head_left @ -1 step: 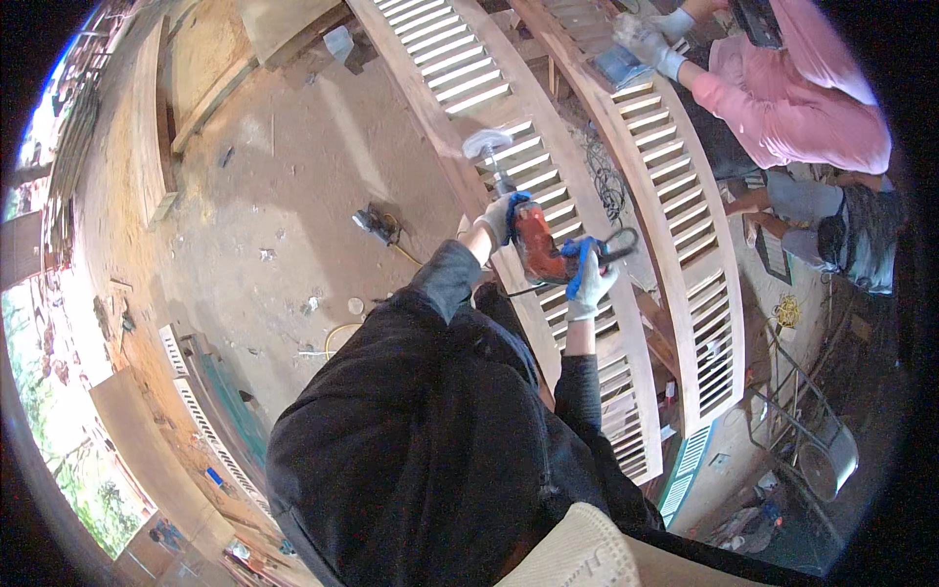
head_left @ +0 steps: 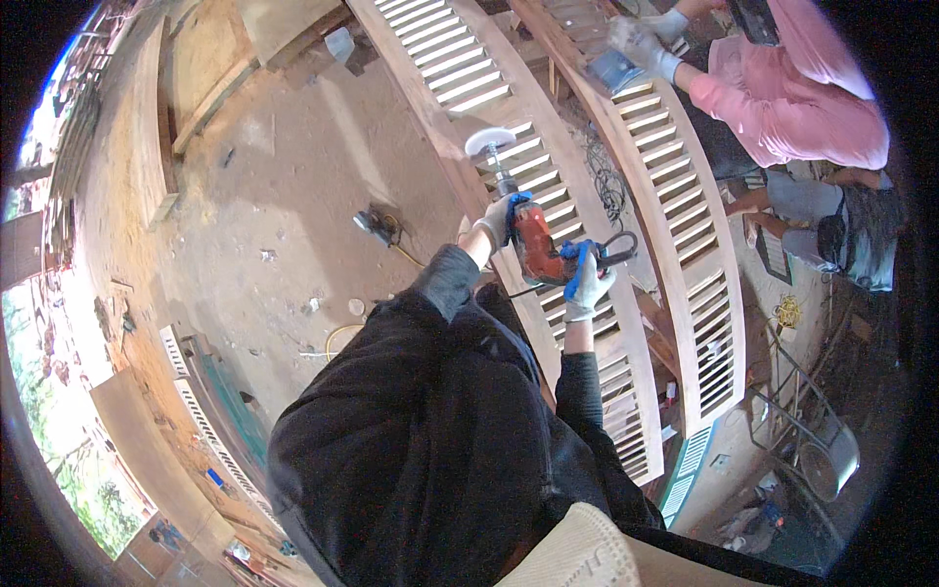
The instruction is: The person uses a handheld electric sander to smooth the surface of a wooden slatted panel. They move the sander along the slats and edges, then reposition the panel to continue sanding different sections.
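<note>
Both my hands, in white gloves with blue palms, hold a red electric drill point(head_left: 536, 243). Near its front end, my left hand point(head_left: 502, 217) is closed round the body. My right hand point(head_left: 589, 279) grips the rear handle, where a dark cord loops out. A thin shaft at the front carries a pale round sanding disc point(head_left: 490, 143), which lies over the left edge of a louvred wooden shutter panel point(head_left: 548, 127). Whether the disc touches the wood I cannot tell. The drill hangs above the slats.
Beside it stands a second louvred panel point(head_left: 650, 186). Across it, a co-worker in a pink top point(head_left: 782, 117) presses a dark blue-grey pad point(head_left: 614, 71) with gloved hands. A corded tool point(head_left: 377, 227) lies on the floor at left. A metal-framed chair point(head_left: 827, 460) stands lower right.
The co-worker's hands and pad have shifted slightly left along the second panel. The sanding disc has shifted very slightly; my hands keep their grip on the drill.
</note>
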Demonstrator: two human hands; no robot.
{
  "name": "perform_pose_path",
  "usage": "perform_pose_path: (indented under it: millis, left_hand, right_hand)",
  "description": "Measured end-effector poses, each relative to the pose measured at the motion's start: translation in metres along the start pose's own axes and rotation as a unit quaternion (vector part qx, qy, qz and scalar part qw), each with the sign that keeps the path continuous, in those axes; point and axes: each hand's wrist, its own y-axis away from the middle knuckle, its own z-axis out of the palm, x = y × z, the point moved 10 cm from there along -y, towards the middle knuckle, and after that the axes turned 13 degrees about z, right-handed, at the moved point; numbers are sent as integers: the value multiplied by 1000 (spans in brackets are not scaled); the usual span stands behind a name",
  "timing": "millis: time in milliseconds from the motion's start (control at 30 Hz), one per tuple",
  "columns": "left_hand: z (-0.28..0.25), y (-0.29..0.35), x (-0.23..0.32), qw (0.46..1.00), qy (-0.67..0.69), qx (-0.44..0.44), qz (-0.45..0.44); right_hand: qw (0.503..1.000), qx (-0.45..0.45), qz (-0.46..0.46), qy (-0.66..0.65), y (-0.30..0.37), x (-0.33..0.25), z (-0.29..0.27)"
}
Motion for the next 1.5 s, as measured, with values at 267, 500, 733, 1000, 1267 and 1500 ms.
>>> perform_pose_path:
  millis: [267,500,733,1000,1267,1500]
  left_hand:
    - [-62,-50,-9,997,2,73,-6]
    - [-35,-3,13,991,23,129,13]
    - [-33,-12,31,992,-6,118,33]
    - [8,26,52,996,10,85,11]
    - [-7,-15,55,988,-79,118,54]
    - [-50,4,27,979,-83,181,28]
  right_hand:
    - [993,-73,8,-97,16,-24,66]
    - [991,-96,-21,-93,31,-38,62]
    - [996,13,0,-93,40,-21,55]
    - [996,2,2,-84,19,-29,39]
    - [994,16,-23,-110,27,-28,45]
    - [992,16,41,-114,33,-10,37]
